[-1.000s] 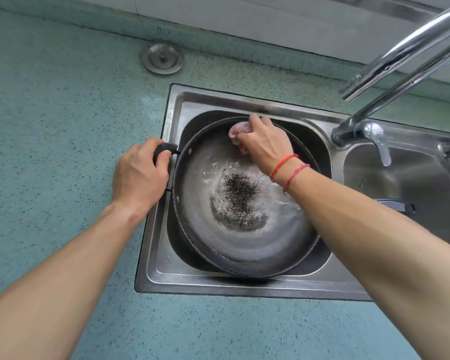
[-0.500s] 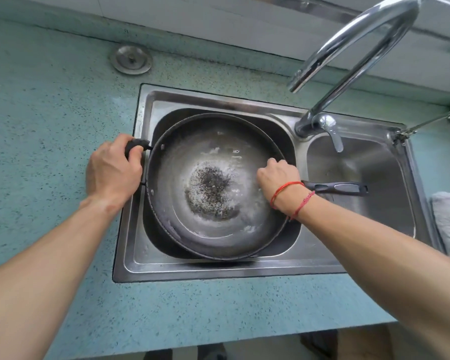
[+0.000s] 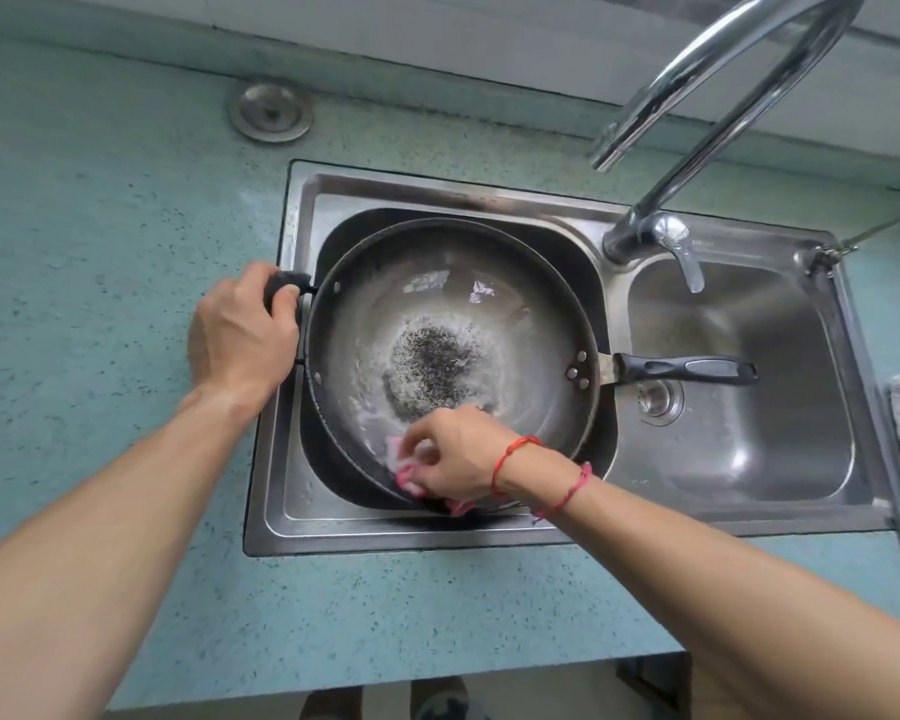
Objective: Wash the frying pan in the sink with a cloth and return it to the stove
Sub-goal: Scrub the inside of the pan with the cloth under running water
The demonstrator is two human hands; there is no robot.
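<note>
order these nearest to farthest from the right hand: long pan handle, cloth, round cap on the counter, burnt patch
From the right hand, head view:
1. cloth, pinched in that hand at the near rim of the pan
2. burnt patch, pan centre
3. long pan handle, out to the right
4. round cap, far left, up on the counter

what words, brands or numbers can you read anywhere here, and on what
No text here can be read.
On the sink: a faint mark beside the faucet base, too blurred to read.
On the frying pan, its long handle and the cloth: no lettering shows.
</note>
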